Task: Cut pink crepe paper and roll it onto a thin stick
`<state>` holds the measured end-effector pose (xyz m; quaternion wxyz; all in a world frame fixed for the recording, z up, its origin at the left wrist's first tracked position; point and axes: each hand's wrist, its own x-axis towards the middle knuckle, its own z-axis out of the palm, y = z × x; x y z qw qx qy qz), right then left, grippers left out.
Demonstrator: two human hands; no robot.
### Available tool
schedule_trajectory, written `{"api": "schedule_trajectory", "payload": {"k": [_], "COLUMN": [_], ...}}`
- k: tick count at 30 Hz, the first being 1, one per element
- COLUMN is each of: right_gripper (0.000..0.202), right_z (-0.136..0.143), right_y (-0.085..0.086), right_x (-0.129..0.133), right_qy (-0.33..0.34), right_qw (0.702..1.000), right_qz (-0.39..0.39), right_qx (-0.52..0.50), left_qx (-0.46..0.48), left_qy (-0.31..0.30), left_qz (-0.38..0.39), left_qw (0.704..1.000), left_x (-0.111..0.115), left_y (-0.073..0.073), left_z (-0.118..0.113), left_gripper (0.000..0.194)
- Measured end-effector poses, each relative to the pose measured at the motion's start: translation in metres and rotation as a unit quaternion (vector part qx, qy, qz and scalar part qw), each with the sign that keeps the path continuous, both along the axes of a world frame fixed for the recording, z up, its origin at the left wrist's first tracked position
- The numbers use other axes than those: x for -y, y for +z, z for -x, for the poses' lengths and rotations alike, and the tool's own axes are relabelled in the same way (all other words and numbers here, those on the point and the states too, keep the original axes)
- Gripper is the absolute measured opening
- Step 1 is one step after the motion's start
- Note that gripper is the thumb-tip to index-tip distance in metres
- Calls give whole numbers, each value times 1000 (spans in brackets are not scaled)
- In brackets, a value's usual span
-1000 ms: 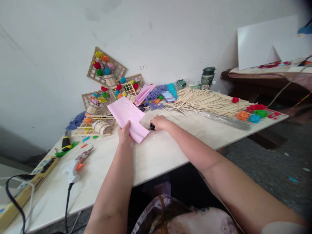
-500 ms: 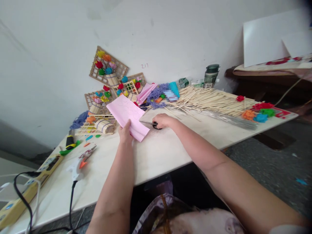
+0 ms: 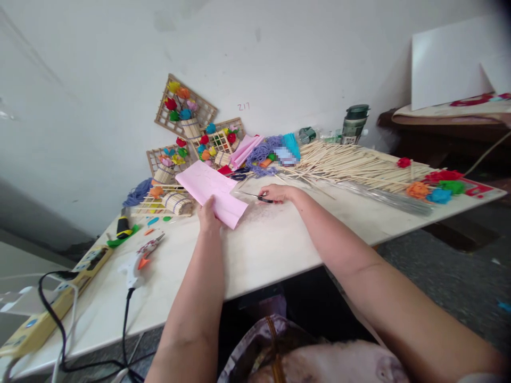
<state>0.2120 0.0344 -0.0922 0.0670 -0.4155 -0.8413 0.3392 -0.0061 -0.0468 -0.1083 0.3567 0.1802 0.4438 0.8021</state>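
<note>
My left hand grips a sheet of pink paper near its lower edge, thumb on top. The sheet is held tilted above the table and has a notch cut into its right side. Faint drawn outlines show on its upper part. My right hand is closed round the dark handles of a pair of scissors. Their blades point left toward the notch, and a small gap seems to lie between the tips and the paper.
Behind stand lattice frames with colourful flowers. Bamboo sticks spread across the back right, near a green-lidded cup. At left lie a glue gun, a power strip and a yellow-black cutter. Purple yarn lies behind the paper.
The scissors have drawn back to the right, off the paper's edge. The pink sheet has tilted slightly flatter in my left hand. The whole view has shifted a little.
</note>
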Motion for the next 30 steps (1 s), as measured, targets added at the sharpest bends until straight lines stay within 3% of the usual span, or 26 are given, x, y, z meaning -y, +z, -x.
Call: {"api": "schedule_trajectory", "payload": {"k": [6,11,21,30], "right_gripper": [25,22,27,34], "right_z": [-17,-12,12,21], "right_y": [7,7,3,3], "right_x": [3,9,20,31], "right_qy": [41,92,122,102], "right_qw": [988,969,948,955], "right_qz": [115,171,193,170], "right_qx": [-91,-154,-224,-219], "left_qx": [21,28,65,79], "left_qy": [-19,-52,-105,-131], "left_qz": [14,-2,-10,3], "left_qw": [999,998,992,988], "left_x": [0,1,2,3], "left_y": [1,1,2,3], "left_z": [0,-2,-9,-11], "left_gripper": [32,29,24,22]}}
